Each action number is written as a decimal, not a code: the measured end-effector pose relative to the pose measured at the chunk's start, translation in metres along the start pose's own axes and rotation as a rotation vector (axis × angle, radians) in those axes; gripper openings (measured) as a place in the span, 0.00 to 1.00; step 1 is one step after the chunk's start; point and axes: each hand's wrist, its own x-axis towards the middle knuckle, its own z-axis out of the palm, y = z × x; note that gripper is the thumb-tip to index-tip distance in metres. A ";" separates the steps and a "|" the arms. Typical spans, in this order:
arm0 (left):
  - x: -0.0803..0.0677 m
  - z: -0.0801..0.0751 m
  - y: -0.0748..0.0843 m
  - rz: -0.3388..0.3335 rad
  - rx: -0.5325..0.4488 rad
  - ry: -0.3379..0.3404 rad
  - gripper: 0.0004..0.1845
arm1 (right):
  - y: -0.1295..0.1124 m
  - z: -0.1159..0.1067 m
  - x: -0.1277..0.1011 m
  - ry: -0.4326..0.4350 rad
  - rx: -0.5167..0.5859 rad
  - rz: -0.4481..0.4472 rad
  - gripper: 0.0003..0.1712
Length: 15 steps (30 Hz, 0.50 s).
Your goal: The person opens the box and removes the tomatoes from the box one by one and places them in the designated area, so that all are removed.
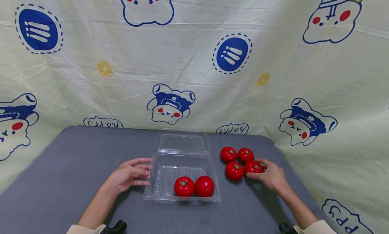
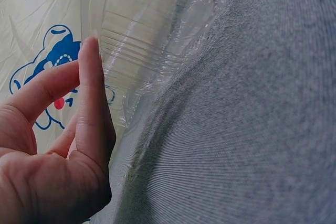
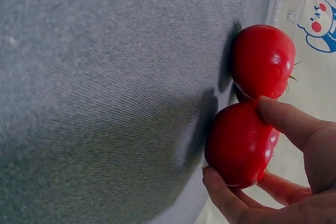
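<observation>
My right hand (image 1: 271, 176) has its thumb and fingers around a red tomato (image 3: 237, 145) at the near right of a small group. Another tomato (image 3: 264, 61) sits right beside it in the right wrist view. The group also holds a front-left tomato (image 1: 234, 171) and two behind, one of them a tomato (image 1: 228, 154) at the far left. At the left wall of a clear plastic clamshell box (image 1: 165, 197), my left hand (image 1: 129, 175) has its fingers extended, fingertips right at the rim. Inside the box, two tomatoes (image 1: 184, 186) stand side by side at the near right.
The box's lid (image 1: 182, 141) is folded back, away from me. A grey cloth (image 1: 76, 166) covers the table. Behind it hangs a pale curtain (image 1: 194, 58) printed with cartoon figures, and its folds run down along the table's right side.
</observation>
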 end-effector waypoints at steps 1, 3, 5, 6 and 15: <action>0.000 0.000 0.000 0.002 0.001 -0.002 0.32 | 0.000 0.000 0.000 -0.004 0.000 0.005 0.46; 0.000 0.000 0.000 0.003 0.001 -0.004 0.32 | 0.000 0.001 0.000 -0.010 0.004 0.016 0.46; 0.000 0.000 0.000 0.002 0.002 -0.005 0.32 | 0.000 0.001 0.000 -0.013 0.005 0.019 0.46; 0.000 0.000 0.000 0.001 0.003 -0.004 0.32 | 0.001 0.001 0.000 -0.014 0.006 0.021 0.46; 0.000 0.000 0.001 -0.002 -0.002 0.008 0.33 | 0.002 0.004 0.000 -0.027 0.014 0.026 0.47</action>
